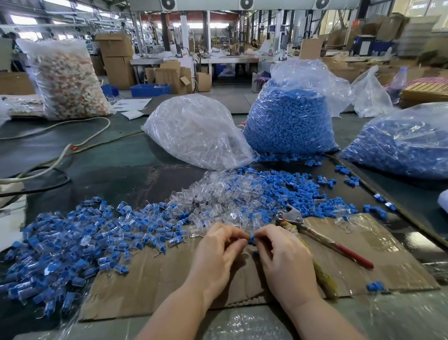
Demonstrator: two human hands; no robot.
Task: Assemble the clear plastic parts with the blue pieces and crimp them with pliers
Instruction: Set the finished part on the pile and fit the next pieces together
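Over the brown cardboard sheet (157,279), we are pinching a small blue plastic piece (251,240) between our left hand (216,258) and right hand (284,258); if we are misaligning it, it may slip, with the red-handled metal pliers (321,239) lying unheld alongside.

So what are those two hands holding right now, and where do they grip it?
Both hands pinch one small blue piece between their fingertips, left hand on its left end, right hand on its right. Any clear part there is hidden.

Both hands (253,254) fingertip-to-fingertip, pinching.
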